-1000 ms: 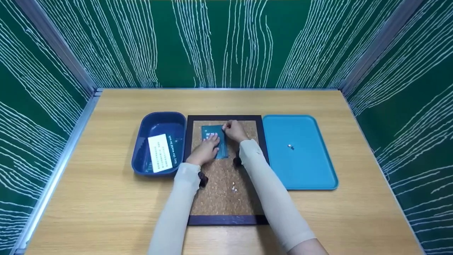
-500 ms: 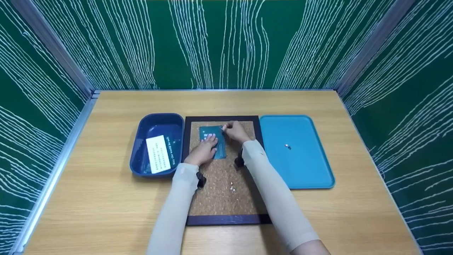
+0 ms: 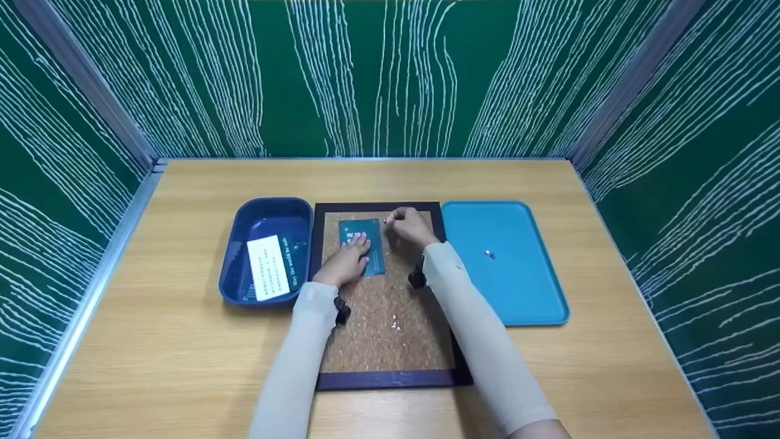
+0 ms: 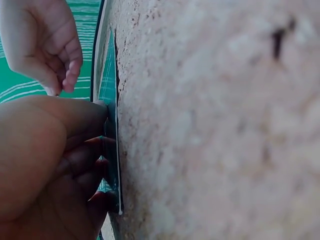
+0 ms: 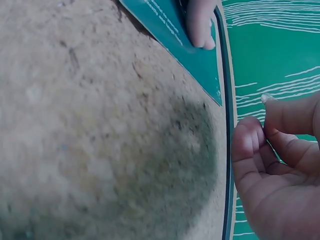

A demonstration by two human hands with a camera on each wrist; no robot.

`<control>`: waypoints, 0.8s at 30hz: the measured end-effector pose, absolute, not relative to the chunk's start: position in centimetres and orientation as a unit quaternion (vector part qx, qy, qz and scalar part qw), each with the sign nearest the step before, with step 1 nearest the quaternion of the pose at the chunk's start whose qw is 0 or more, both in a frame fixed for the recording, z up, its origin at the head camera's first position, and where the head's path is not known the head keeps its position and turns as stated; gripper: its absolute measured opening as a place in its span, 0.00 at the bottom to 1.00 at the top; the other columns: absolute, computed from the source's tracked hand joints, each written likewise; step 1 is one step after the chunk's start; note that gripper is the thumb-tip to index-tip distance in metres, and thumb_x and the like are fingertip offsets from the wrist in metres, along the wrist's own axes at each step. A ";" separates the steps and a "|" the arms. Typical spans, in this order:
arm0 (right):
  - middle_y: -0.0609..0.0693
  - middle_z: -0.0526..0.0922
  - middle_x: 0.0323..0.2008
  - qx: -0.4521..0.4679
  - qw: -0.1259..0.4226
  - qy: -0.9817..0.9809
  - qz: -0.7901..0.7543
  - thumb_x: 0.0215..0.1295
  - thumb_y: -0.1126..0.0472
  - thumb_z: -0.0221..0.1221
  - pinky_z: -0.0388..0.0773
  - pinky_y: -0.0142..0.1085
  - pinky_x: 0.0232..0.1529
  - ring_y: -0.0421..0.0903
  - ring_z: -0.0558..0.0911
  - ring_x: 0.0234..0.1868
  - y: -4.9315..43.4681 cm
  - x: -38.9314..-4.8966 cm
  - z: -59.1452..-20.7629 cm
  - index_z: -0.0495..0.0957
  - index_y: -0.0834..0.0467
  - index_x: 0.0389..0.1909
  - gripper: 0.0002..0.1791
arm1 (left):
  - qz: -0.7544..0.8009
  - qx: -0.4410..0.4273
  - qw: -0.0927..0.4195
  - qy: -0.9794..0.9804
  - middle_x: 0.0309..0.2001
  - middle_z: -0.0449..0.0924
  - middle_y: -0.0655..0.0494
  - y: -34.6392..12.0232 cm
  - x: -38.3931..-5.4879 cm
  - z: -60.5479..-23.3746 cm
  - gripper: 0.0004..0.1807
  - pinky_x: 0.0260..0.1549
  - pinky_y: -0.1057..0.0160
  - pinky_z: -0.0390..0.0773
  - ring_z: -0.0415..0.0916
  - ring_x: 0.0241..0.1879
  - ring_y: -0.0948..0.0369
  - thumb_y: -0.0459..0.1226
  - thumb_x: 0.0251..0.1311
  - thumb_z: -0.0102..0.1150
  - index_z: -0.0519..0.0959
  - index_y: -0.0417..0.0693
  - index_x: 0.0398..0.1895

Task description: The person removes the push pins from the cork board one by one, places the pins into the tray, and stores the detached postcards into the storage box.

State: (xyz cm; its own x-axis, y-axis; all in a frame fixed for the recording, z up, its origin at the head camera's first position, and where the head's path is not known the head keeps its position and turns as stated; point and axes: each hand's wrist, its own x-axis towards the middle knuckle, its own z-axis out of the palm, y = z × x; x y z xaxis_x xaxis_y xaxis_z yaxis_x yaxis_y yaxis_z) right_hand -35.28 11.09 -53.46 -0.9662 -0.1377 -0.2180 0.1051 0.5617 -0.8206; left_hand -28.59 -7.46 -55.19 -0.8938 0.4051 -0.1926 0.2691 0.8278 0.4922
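A teal card with white lettering lies flat on the upper part of the cork board. My left hand rests on it with extended fingers, pressing it down; in the left wrist view those fingertips meet the card's surface. Just right of the card's upper right corner, my right hand pinches a small push pin between thumb and fingertips. The right wrist view has this hand raised off the board, its fingertips drawn together. Most of the pin is hidden by the fingers.
Left of the board stands a dark blue bin holding a white-and-teal printed card. A light blue tray on the right carries a few tiny shiny pieces. Several clear pins sit on the lower cork.
My right hand has drawn slightly right, away from the card's corner. My left hand stays on the card. The whole head view has shifted a little.
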 end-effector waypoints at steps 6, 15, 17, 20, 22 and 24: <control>0.52 0.79 0.39 -0.014 0.120 0.877 -0.464 0.68 0.60 0.52 0.71 0.37 0.39 0.48 0.74 0.38 12.1 -35.1 -53.1 0.78 0.59 0.36 0.08 | 0.243 0.170 0.152 0.943 0.76 0.47 0.49 -7.5 -28.6 -55.3 0.27 0.75 0.55 0.44 0.41 0.76 0.54 0.41 0.74 0.41 0.57 0.43 0.73; 0.55 0.78 0.38 -0.012 0.115 0.869 -0.481 0.68 0.60 0.52 0.72 0.38 0.40 0.49 0.74 0.37 14.1 -34.9 -52.9 0.76 0.58 0.34 0.07 | 0.243 0.173 0.153 0.942 0.76 0.47 0.49 -7.5 -28.7 -55.4 0.27 0.75 0.55 0.44 0.41 0.76 0.54 0.41 0.74 0.41 0.57 0.43 0.73; 0.54 0.78 0.37 -0.017 0.109 0.869 -0.481 0.68 0.61 0.52 0.71 0.36 0.39 0.48 0.74 0.36 14.6 -34.9 -52.9 0.76 0.59 0.34 0.07 | 0.243 0.175 0.153 0.942 0.76 0.46 0.49 -7.5 -28.7 -55.4 0.27 0.75 0.55 0.44 0.41 0.76 0.54 0.41 0.74 0.41 0.56 0.43 0.73; 0.53 0.78 0.36 -0.009 0.105 0.871 -0.481 0.67 0.61 0.52 0.70 0.35 0.37 0.47 0.73 0.36 15.3 -34.9 -52.8 0.77 0.60 0.34 0.07 | 0.245 0.177 0.152 0.941 0.76 0.46 0.49 -7.5 -28.7 -55.4 0.27 0.75 0.55 0.44 0.41 0.76 0.53 0.41 0.74 0.41 0.57 0.43 0.73; 0.53 0.77 0.38 0.002 0.107 0.871 -0.479 0.67 0.61 0.53 0.70 0.35 0.38 0.47 0.73 0.37 15.8 -34.8 -52.8 0.77 0.60 0.36 0.07 | 0.244 0.178 0.151 0.941 0.76 0.47 0.49 -7.5 -28.7 -55.4 0.27 0.75 0.55 0.44 0.41 0.76 0.53 0.41 0.74 0.42 0.57 0.43 0.73; 0.53 0.77 0.40 0.007 0.109 0.870 -0.481 0.67 0.61 0.53 0.70 0.36 0.39 0.48 0.72 0.39 16.4 -34.8 -52.8 0.76 0.60 0.37 0.07 | 0.243 0.180 0.151 0.941 0.76 0.47 0.49 -7.4 -28.7 -55.4 0.28 0.75 0.55 0.44 0.41 0.76 0.53 0.41 0.74 0.42 0.57 0.43 0.73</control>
State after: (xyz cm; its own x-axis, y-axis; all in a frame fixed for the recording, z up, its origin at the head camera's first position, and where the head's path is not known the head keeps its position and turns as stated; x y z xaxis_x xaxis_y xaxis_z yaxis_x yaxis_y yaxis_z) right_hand -34.79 16.38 -52.75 -0.9761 -0.0931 -0.1964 0.1169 0.5366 -0.8357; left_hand -28.73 -7.44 -55.45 -0.8902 0.4113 -0.1962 0.2652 0.8177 0.5109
